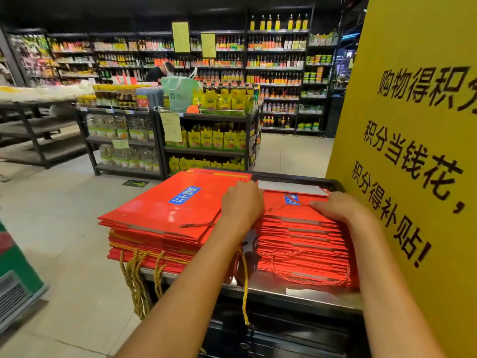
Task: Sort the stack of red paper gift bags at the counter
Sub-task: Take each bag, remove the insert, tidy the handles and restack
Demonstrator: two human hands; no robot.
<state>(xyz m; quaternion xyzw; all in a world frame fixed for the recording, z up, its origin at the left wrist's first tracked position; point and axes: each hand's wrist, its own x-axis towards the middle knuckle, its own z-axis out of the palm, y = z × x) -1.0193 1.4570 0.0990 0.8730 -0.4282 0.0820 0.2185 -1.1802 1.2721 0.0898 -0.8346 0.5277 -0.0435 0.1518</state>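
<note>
Two piles of flat red gift bags sit side by side on the counter (258, 288), a dark top with a steel front edge. The left pile (165, 223) is the wider one, hanging out past the counter's left end, its gold cords (136, 277) dangling down over the edge; the top bag carries a blue label (184, 195). The right pile (302, 244) is fanned toward the person, with red cord handles looped across its near edge. The left hand (241, 202) lies palm down where the two piles meet, fingers curled over the far edge of a bag. The right hand (335, 206) rests on top of the right pile, fingers pinching a red cord there. A tall yellow sign (413, 125) with black characters stands just right of the piles. Shelves (206, 140) of bottles and yellow pouches fill the shop beyond
</note>
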